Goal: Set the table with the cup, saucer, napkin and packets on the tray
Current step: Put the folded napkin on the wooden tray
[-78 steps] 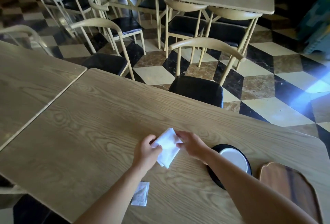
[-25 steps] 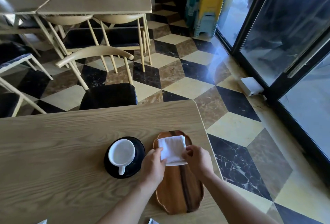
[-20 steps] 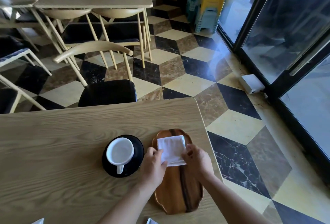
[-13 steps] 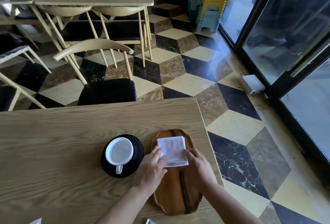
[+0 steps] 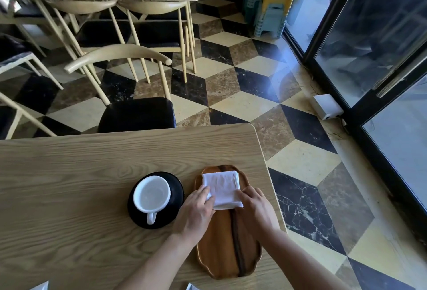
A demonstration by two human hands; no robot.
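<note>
Both hands have flattened, fingers (image 5: pixel 203 191) spread on the napkin (image 5: pixel 221 189), hiding its near corners.

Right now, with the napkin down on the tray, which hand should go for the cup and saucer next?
Left. The left hand lies at the left edge of the folded white napkin, right beside the white cup on its black saucer. The right hand is across the wooden tray, farther away.

One wooden tray (image 5: pixel 227 249) carries one folded white napkin (image 5: pixel 221 189). At nine o'clock of it sit one white cup (image 5: pixel 151 195) and one black saucer (image 5: pixel 176 184). Two hands touch the napkin: left hand (image 5: pixel 196 214), right hand (image 5: pixel 257 208).
</note>
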